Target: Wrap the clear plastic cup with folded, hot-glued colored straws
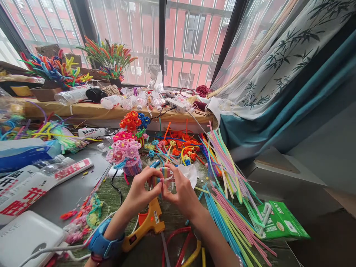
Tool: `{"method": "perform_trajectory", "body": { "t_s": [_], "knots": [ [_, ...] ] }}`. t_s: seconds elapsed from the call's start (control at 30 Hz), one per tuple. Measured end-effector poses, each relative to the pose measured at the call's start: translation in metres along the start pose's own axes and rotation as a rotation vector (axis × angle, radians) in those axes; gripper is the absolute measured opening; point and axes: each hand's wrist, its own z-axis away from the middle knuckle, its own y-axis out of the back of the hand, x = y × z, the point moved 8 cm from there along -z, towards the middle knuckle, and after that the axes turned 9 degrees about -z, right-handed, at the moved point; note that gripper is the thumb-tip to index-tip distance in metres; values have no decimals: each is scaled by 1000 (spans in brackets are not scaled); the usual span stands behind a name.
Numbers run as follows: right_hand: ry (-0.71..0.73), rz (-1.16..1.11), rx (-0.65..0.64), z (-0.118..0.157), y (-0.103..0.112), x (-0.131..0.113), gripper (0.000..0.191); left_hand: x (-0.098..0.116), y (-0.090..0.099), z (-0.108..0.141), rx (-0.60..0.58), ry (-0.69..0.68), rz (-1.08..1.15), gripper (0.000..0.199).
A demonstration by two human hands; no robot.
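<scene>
Both hands are closed on a small clear plastic cup (168,182), which looks like a cut bottle piece, with a rainbow-striped band of pipe cleaners around part of it. My left hand (145,186) pinches the band on the left side. My right hand (181,190) grips the clear right side, its thumb meeting the left thumb at the front. Fingers hide much of the cup. Right below the hands lies a yellow glue gun (150,221) with a small red light lit. Just beyond stands a striped pot of pink pipe-cleaner flowers (126,152).
Bundles of pipe cleaners (225,218) lie to the right, beside a green packet (286,221). Loose orange flowers (183,142) are heaped at the back. Plastic bottles (69,170) and a white box-shaped device (30,237) with a cable occupy the left. A windowsill (91,113) runs behind.
</scene>
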Motion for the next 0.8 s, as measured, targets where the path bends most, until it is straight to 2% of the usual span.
{"method": "perform_trajectory", "body": {
  "t_s": [0.23, 0.37, 0.53, 0.7, 0.8],
  "knots": [
    [33, 45, -24, -1, -2, -2, 53, -2, -2, 1, -7, -3, -3, 10],
    [-5, -14, -17, -1, -1, -1, 53, -2, 1, 1, 6, 24, 23, 8],
    [-154, -253, 36, -1, 3, 9, 47, -10, 1, 3, -10, 183, 199, 15],
    [-287, -567, -31, 1, -7, 20, 56, -15, 4, 4, 47, 276, 336, 21],
    [-329, -665, -78, 3, -14, 24, 62, -17, 6, 5, 73, 287, 387, 24]
  ]
}}
